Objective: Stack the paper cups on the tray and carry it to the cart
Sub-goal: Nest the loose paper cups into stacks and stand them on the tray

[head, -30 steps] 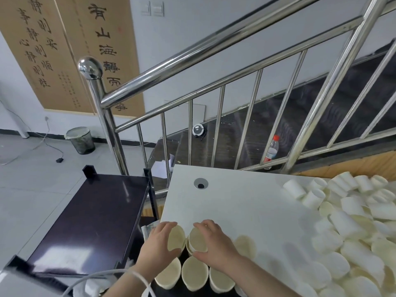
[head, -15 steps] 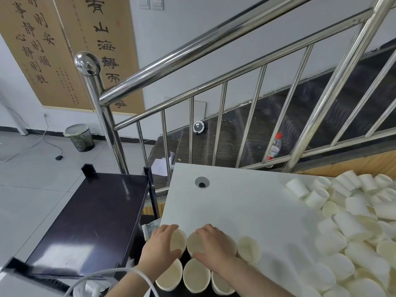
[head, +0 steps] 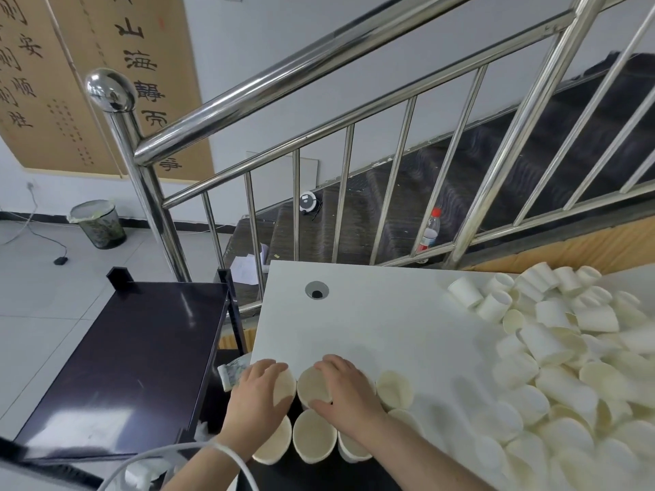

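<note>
A polished steel stair railing (head: 319,76) slants across a pale grey wall (head: 283,40), with dark stair treads (head: 443,178) behind its bars. A tan calligraphy scroll (head: 88,83) hangs at left above a light tiled floor (head: 32,288), where a lined mesh wastebasket (head: 99,223) stands. Nearer lies a white tabletop (head: 372,313) with a round cable hole.

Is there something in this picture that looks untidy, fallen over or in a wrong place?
Yes. The loose paper cups on the right side of the white table lie tipped in a jumbled heap, unstacked. Behind the railing, a plastic bottle stands on the dark stairs, an odd spot. The cups under the left hand and right hand stand upright.
</note>
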